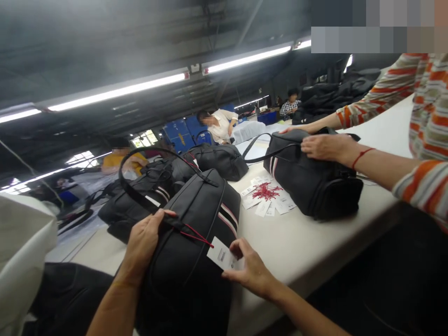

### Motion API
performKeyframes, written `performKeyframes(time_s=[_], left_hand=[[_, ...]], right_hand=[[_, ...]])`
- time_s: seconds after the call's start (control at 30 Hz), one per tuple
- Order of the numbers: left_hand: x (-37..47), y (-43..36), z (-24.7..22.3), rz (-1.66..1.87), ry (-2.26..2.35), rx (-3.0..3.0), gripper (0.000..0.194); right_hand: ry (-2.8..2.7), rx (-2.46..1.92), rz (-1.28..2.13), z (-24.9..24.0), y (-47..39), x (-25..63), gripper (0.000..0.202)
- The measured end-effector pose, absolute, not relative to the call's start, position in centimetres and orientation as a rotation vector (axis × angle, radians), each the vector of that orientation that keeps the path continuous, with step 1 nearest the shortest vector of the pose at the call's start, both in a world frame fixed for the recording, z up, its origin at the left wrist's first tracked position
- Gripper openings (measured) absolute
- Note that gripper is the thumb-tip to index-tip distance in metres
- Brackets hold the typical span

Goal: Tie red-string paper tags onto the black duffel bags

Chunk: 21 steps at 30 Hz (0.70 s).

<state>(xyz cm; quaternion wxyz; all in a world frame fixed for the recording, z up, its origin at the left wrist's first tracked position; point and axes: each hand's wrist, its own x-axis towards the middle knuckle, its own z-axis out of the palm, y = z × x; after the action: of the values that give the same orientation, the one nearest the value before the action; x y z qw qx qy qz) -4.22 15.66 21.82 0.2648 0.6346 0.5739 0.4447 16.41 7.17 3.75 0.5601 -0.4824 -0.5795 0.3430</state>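
Note:
A black bag point(196, 205) with white, black and pink stripes on its side stands before me at the table's edge. My left hand point(145, 238) is closed round the base of its strap point(135, 186), where a red cord point(196, 234) is looped. From that cord hangs a white paper tag point(220, 253) printed with a barcode. My right hand point(250, 268) pinches the tag's right end between thumb and fingers. The bag's lower part runs out of view.
A co-worker in a striped sleeve point(376, 100) handles another black bag point(315, 182) at the right. White tags with red cords point(268, 196) lie fanned on the pale table point(273, 242). More black bags point(220, 161) stand behind mine. Other people work farther back.

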Motion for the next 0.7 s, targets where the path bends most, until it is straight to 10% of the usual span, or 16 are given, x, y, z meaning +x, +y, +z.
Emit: performKeyframes(time_s=[0.23,0.7], left_hand=[[-3.7,15.4,22.4,1.245,1.634,1.643,0.043],[-4.7,16.3,20.8,1.34,1.264,1.431,0.053]], right_hand=[[-1.328,-1.304,0.77,-0.9,6.9,21.5,0.01],[-1.473,-1.379,0.639,-1.9,6.4,23.4,0.019]])
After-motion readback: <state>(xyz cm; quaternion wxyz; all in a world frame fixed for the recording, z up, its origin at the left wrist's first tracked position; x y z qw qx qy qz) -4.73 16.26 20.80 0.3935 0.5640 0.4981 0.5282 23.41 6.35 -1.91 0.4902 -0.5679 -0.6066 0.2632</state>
